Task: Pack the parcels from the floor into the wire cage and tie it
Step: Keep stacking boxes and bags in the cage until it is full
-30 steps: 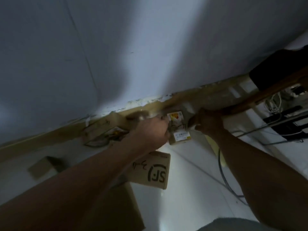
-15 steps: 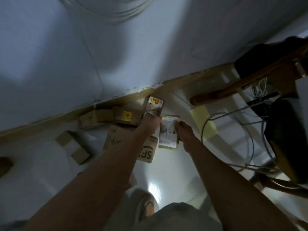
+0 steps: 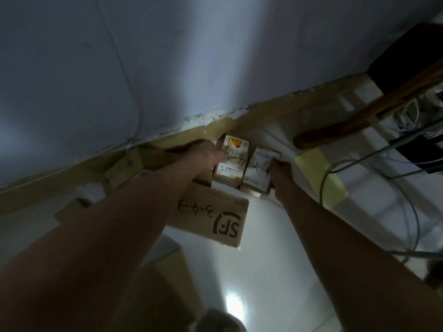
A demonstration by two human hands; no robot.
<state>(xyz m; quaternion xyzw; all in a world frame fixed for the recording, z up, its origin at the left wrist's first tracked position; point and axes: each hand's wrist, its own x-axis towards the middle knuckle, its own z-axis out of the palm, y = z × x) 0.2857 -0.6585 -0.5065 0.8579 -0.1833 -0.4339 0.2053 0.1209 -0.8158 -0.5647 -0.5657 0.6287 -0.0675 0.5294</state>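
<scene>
Head view: both arms reach down to parcels lying on the floor (image 3: 275,248) along the wall base.
Left hand (image 3: 207,155): at the left edge of the parcel with the yellow-and-red label (image 3: 231,162); fingers are hidden behind the hand, so whether they clamp the parcel cannot be told.
Right hand (image 3: 279,170): fingers curl round the right edge of the white-labelled parcel marked "4-4" (image 3: 259,170), gripping it.
Parcel positions: the two small parcels sit side by side, touching, just below the skirting; the SF carton (image 3: 211,218) lies just in front of them, under the left forearm; further cartons lie to the left by the wall.
Wire cage: not in view.
Progress: judged early or mid-collection; several parcels remain on the floor, and packing and tying are not yet done.
Surroundings: loose cables (image 3: 407,212) and a yellow sheet (image 3: 321,178) lie to the right.
</scene>
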